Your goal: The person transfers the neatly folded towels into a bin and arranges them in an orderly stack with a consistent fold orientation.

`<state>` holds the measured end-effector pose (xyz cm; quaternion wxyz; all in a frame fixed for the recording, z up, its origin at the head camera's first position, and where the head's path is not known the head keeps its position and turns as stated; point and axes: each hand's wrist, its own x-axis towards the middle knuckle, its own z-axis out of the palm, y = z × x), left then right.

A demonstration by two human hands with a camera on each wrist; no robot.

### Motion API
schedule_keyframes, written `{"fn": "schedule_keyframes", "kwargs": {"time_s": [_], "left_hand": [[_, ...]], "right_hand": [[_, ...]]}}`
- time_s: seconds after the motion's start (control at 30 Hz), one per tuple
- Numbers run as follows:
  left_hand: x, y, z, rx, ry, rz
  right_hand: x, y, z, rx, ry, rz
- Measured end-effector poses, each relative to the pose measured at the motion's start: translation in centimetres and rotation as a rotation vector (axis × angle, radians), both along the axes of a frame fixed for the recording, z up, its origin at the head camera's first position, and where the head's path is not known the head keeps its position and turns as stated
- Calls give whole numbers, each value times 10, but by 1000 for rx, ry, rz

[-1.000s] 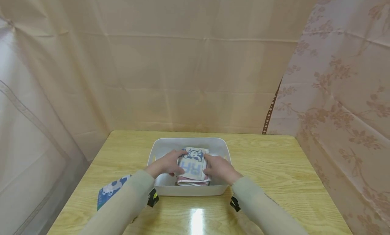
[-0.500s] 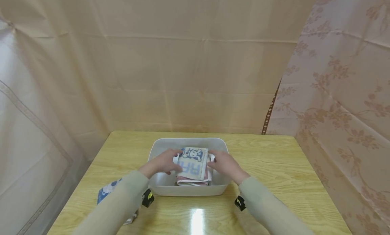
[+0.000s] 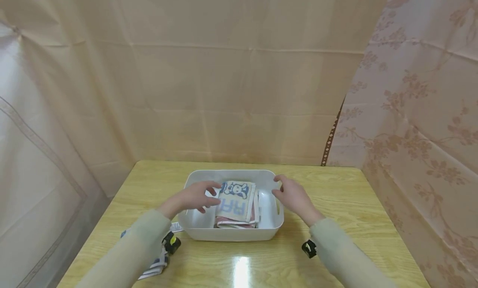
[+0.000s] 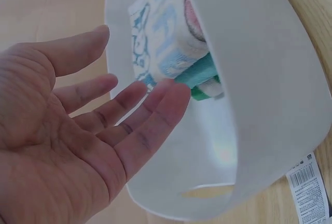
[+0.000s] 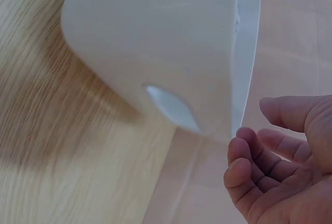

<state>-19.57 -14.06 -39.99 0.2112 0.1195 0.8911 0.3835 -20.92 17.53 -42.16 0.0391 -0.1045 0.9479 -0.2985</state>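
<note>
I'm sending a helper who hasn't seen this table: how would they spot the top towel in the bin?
On the wooden table stands a white bin, between the two hands. Inside lies a stack of folded towels; the top towel is cream with a blue cartoon animal and blue letters, unlike the pink and green ones under it.

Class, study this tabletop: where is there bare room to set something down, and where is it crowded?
Bare wood lies on the table right of the white basket, behind it toward the curtain, and in front between the sleeves. Inside the basket, narrow strips flank the folded towels. It is crowded at the front left, where a printed cloth lies beside the left hand.
</note>
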Motion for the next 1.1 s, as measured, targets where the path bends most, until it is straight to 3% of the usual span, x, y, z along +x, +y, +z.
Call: {"fn": "schedule_keyframes", "kwargs": {"time_s": [0.17, 0.3, 0.63, 1.1], "left_hand": [[2, -9, 5, 37, -26, -20], [4, -15, 9, 53, -59, -11], [7, -30, 16, 71, -94, 40], [7, -52, 23, 136, -114, 52]], "right_hand": [[-1, 12, -10, 3, 1, -11], [-1, 18, -16, -37, -71, -22], [0, 27, -24, -333, -341, -78], [-6, 42, -38, -543, -512, -40]]}}
